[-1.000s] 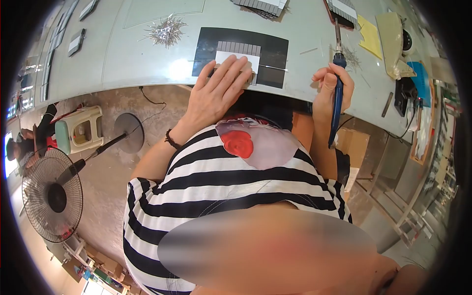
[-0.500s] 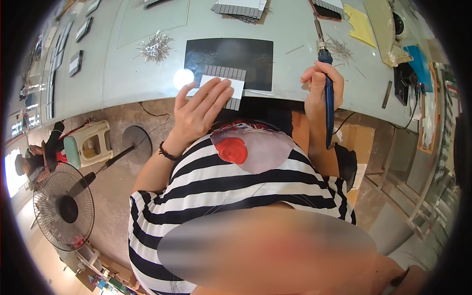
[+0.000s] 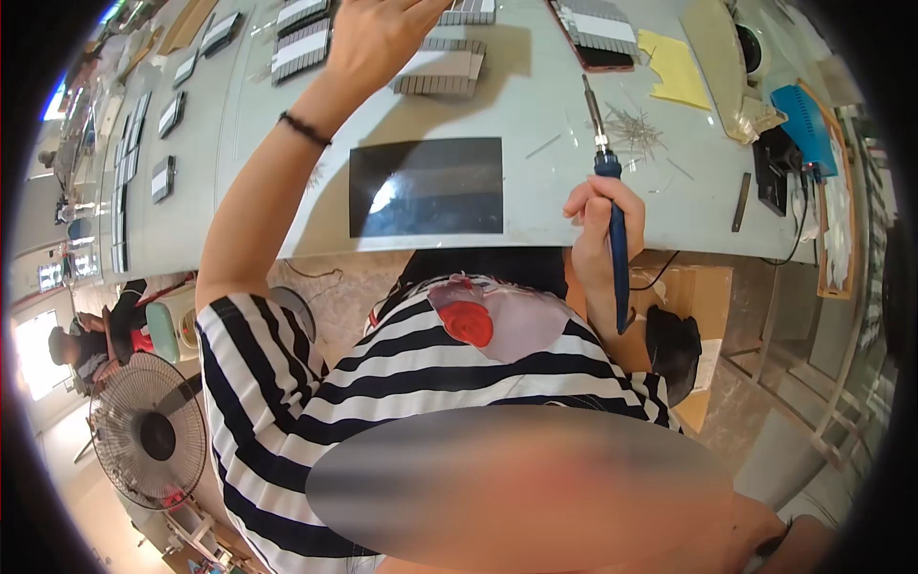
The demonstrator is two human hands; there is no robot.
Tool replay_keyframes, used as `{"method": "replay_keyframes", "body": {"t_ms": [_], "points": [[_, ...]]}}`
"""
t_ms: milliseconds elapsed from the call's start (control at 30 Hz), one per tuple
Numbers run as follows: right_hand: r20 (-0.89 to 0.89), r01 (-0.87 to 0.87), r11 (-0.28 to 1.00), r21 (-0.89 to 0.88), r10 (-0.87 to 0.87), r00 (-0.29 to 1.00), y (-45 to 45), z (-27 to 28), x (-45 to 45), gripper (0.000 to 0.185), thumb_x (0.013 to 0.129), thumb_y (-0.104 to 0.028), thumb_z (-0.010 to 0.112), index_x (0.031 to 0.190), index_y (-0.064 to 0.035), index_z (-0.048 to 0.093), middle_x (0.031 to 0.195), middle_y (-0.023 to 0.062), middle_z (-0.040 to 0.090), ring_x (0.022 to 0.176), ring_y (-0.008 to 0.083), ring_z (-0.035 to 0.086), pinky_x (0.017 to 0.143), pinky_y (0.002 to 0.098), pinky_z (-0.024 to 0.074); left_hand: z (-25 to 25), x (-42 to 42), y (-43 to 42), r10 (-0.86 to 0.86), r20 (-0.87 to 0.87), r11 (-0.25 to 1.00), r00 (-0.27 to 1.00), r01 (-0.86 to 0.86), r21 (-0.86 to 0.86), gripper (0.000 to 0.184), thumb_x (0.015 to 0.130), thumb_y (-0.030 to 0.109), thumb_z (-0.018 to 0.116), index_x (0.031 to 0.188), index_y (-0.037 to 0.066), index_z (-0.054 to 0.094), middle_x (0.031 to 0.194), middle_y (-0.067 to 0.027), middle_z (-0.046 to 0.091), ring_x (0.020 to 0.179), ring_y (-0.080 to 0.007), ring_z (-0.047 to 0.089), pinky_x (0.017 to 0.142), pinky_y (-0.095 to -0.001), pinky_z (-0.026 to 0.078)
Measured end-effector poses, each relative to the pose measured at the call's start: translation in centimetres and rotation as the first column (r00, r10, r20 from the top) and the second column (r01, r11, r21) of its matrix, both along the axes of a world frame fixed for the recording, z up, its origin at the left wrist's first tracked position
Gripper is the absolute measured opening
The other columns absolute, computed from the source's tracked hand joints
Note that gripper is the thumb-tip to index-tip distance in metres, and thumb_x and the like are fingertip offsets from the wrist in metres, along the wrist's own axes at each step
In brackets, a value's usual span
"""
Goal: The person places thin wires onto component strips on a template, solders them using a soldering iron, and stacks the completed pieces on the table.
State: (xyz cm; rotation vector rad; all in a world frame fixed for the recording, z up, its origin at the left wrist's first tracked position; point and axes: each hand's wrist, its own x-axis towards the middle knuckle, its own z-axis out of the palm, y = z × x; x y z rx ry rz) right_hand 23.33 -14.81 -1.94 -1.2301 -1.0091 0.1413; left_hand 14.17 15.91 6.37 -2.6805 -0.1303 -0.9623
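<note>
My left hand (image 3: 384,36) reaches over the far part of the table, its fingertips partly cut off by the top edge of the view. The fingers meet the left edge of a small grey-and-white slatted panel (image 3: 470,11) and appear closed on it. Just below lies a stack of similar panels (image 3: 440,69). My right hand (image 3: 604,215) is wrapped round the blue handle of a soldering iron (image 3: 616,239), which points away from me with its metal tip up the table. In front of me lies a black rectangular mat (image 3: 426,191).
Loose metal pins (image 3: 639,132) lie beside the iron's tip. Further off are a yellow sheet (image 3: 672,75), a phone under slatted panels (image 3: 595,29), a blue box (image 3: 805,124) and a metal strip (image 3: 741,203). More panel stacks (image 3: 302,50) stand left. A fan (image 3: 153,435) stands on the floor.
My left hand has lifted off the mat and swung far forward, and the panel there has left the mat. My right hand keeps its hold on the soldering iron. The view has shifted.
</note>
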Motion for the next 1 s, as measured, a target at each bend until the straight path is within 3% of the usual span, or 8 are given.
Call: {"method": "replay_keyframes", "body": {"t_ms": [100,267,500,667,700,767,900,1000], "points": [[-0.064,-0.02,0.998,0.066,0.024,0.998,0.1,0.3,0.2,0.02,0.104,-0.015,0.06,0.114,0.0026,0.06,0.074,0.01,0.062,0.065,0.0164,0.061,0.061,0.0275,0.0498,-1.1,3.6,2.9,0.042,-0.138,0.999,0.99,-0.043,-0.002,0.027,0.09,0.014,0.06,0.116,0.011,0.068,0.121,-0.004,0.071,0.112,-0.0195,0.065,0.103,-0.0449,0.043],[-0.006,-0.02,1.0,0.007,0.02,1.0,-0.2,0.4,0.7,0.018,0.103,-0.009,0.057,0.117,0.0022,0.057,0.072,0.0108,0.063,0.063,0.0168,0.062,0.059,0.029,0.0509,-4.6,6.3,5.7,0.004,-0.169,1.0,0.986,-0.007,-0.016,0.025,0.091,0.015,0.057,0.113,0.012,0.067,0.121,-0.0034,0.071,0.112,-0.018,0.065,0.103,-0.0441,0.043],[0.037,-0.014,1.0,0.006,0.014,0.999,-0.1,0.5,0.7,0.017,0.103,-0.009,0.058,0.116,0.0013,0.057,0.07,0.0107,0.062,0.059,0.0174,0.061,0.055,0.0288,0.05,-4.7,6.2,5.5,0.017,-0.285,1.0,0.958,-0.01,0.025,0.028,0.089,0.022,0.06,0.116,0.015,0.064,0.116,-0.0017,0.071,0.11,-0.017,0.066,0.102,-0.0435,0.042],[0.04,-0.014,1.0,0.009,0.013,0.999,-0.2,0.3,0.9,0.021,0.104,-0.017,0.059,0.116,0.0011,0.057,0.069,0.0106,0.062,0.059,0.0176,0.062,0.055,0.0285,0.0494,-4.8,6.3,6.1,-0.01,-0.438,0.996,0.899,-0.03,-0.085,0.031,0.09,0.034,0.065,0.115,0.017,0.065,0.109,-0.0004,0.07,0.107,-0.0159,0.067,0.097,-0.0411,0.044],[0.042,-0.018,1.0,0.009,0.018,0.999,-0.2,0.3,0.9,0.021,0.104,-0.017,0.059,0.116,0.0011,0.057,0.069,0.0106,0.062,0.059,0.0176,0.062,0.055,0.0285,0.0494,-4.6,6.1,6.3,-0.006,-0.437,0.996,0.9,-0.035,-0.084,0.031,0.09,0.034,0.065,0.115,0.017,0.065,0.109,-0.0004,0.07,0.107,-0.0159,0.067,0.097,-0.0411,0.044],[0.021,-0.011,1.0,-0.002,0.011,1.0,-0.2,0.3,0.8,0.024,0.105,-0.021,0.059,0.115,0.0008,0.057,0.07,0.0101,0.062,0.06,0.0173,0.062,0.055,0.0281,0.0491,-3.8,5.7,6.7,-0.187,-0.374,0.981,0.908,0.191,-0.026,0.028,0.091,0.032,0.067,0.113,0.015,0.065,0.106,-0.0012,0.07,0.106,-0.018,0.067,0.098,-0.0429,0.046],[-0.013,-0.02,1.0,0.008,0.02,1.0,0.0,0.6,0.5,0.026,0.105,-0.023,0.059,0.115,0.0008,0.057,0.073,0.0101,0.064,0.063,0.0173,0.063,0.058,0.0284,0.0499,0.7,2.6,4.8,-0.145,-0.207,0.978,0.968,0.108,-0.177,0.026,0.088,0.027,0.07,0.109,0.012,0.065,0.102,-0.0032,0.07,0.105,-0.0211,0.067,0.1,-0.0465,0.046],[-0.027,-0.015,1.0,-0.007,0.015,1.0,-0.3,0.3,0.6,0.026,0.106,-0.024,0.058,0.116,-0.0001,0.056,0.079,0.0108,0.067,0.066,0.0174,0.064,0.061,0.0293,0.0507,1.5,-1.5,1.9,-0.045,-0.298,0.968,0.953,-0.032,-0.249,0.041,0.087,0.026,0.077,0.125,0.012,0.07,0.125,-0.0058,0.071,0.113,-0.0229,0.067,0.102,-0.0435,0.047]]}}
